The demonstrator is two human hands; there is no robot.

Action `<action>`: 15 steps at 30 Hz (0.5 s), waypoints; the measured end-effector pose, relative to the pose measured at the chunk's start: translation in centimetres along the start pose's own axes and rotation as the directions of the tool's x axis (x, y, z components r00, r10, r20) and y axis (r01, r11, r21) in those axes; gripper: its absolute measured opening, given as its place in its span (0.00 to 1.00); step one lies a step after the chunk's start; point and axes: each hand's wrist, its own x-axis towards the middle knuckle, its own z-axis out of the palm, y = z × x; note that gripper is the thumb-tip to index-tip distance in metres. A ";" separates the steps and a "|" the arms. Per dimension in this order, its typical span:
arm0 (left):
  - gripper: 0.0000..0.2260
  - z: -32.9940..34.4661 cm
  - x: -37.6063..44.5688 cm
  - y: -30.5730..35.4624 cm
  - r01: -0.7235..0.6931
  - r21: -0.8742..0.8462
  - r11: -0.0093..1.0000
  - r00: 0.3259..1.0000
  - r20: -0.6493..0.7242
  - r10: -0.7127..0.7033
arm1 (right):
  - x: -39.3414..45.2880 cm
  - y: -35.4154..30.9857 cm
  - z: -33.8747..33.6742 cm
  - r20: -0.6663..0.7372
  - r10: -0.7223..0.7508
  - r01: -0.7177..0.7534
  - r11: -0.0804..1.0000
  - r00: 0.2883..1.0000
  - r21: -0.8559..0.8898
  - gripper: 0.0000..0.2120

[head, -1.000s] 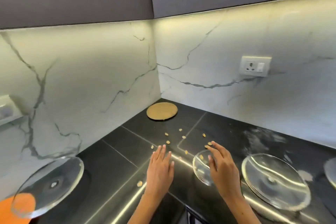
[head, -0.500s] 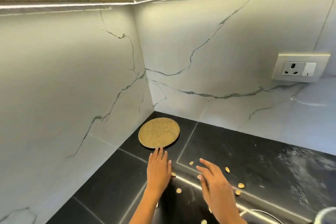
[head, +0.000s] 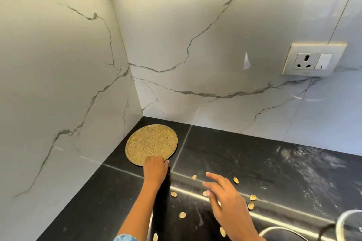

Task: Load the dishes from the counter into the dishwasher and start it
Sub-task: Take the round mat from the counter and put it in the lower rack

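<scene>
Gripping the gold plate [head: 151, 144] at its 6 o'clock rim, the left hand [head: 155, 169] is nearer; the right hand [head: 228, 199] hovers spread and empty

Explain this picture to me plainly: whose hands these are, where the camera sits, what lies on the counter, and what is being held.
There is no machine here: a person works with bare hands, and the single camera is worn on their head, looking down at a black counter in a marble-walled corner. The left hand grips the near edge of a round golden plate lying flat in the corner. The right hand hovers open, holding nothing, above scattered pistachio shells. A wall socket is on the right wall, and the rim of a glass dish shows at the bottom right.
</scene>
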 end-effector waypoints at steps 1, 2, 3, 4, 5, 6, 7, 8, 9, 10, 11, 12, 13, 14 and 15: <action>0.16 0.2 -0.4 0.2 0.003 0.005 1.000 1.000 0.025 -0.003 | -0.3 0.2 -0.1 -0.002 -0.001 0.001 1.000 1.000 -0.001 0.08; 0.15 0.4 -1.0 0.3 0.004 -0.005 1.000 0.999 0.036 -0.004 | -0.6 0.5 -0.3 -0.003 -0.003 0.003 1.000 1.000 -0.003 0.08; 0.15 0.7 -1.6 0.2 0.003 -0.030 1.000 0.999 0.038 -0.002 | -0.8 0.7 -0.5 -0.001 -0.004 0.004 1.000 1.000 0.000 0.08; 0.16 0.9 -2.4 0.2 -0.004 -0.049 0.999 0.999 0.035 0.006 | -1.1 0.8 -0.8 0.003 -0.005 0.005 1.000 1.000 0.004 0.09; 0.16 1.1 -3.3 0.1 -0.018 -0.063 0.998 0.999 0.030 0.020 | -1.4 0.8 -1.1 0.010 -0.006 0.006 1.000 1.000 0.003 0.09; 0.15 1.2 -4.2 0.2 -0.047 -0.062 0.997 0.998 0.042 0.050 | -1.7 0.8 -1.5 0.021 -0.005 0.005 1.000 1.000 0.001 0.10; 0.12 1.3 -5.2 0.2 -0.094 -0.029 0.995 0.993 0.067 0.096 | -2.0 0.7 -1.9 0.036 0.000 0.000 1.000 0.999 -0.001 0.11; 0.10 1.2 -6.2 0.2 -0.132 -0.009 0.991 0.986 0.098 0.133 | -2.3 0.5 -2.3 0.051 0.005 -0.005 1.000 0.999 -0.001 0.11; 0.10 1.0 -7.3 0.3 -0.159 -0.012 0.987 0.981 0.114 0.160 | -2.8 0.4 -2.8 0.063 0.006 -0.006 1.000 0.998 0.000 0.11; 0.10 0.9 -8.3 0.3 -0.179 -0.035 0.983 0.977 0.113 0.182 | -3.2 0.2 -3.2 0.067 0.005 -0.005 1.000 0.998 0.000 0.11; 0.12 0.9 -9.4 0.3 -0.194 -0.068 0.979 0.975 0.102 0.200 | -3.5 0.1 -3.6 0.066 0.005 -0.005 1.000 0.998 0.002 0.11; 0.14 0.7 -10.7 0.5 -0.199 -0.095 0.975 0.974 0.087 0.207 | -3.9 -0.1 -4.2 0.066 0.003 -0.003 1.000 0.998 0.003 0.11; 0.16 0.5 -12.0 0.7 -0.205 -0.112 0.972 0.973 0.081 0.215 | -4.3 -0.4 -4.8 0.065 -0.004 0.004 1.000 0.998 0.000 0.11; 0.17 0.4 -13.4 1.0 -0.206 -0.123 0.971 0.972 0.085 0.217 | -4.8 -0.6 -5.4 0.066 -0.017 0.017 1.000 0.998 0.001 0.11; 0.17 0.2 -14.7 1.2 -0.201 -0.133 0.970 0.971 0.099 0.215 | -5.2 -0.7 -5.9 0.065 -0.039 0.039 0.999 0.997 0.002 0.11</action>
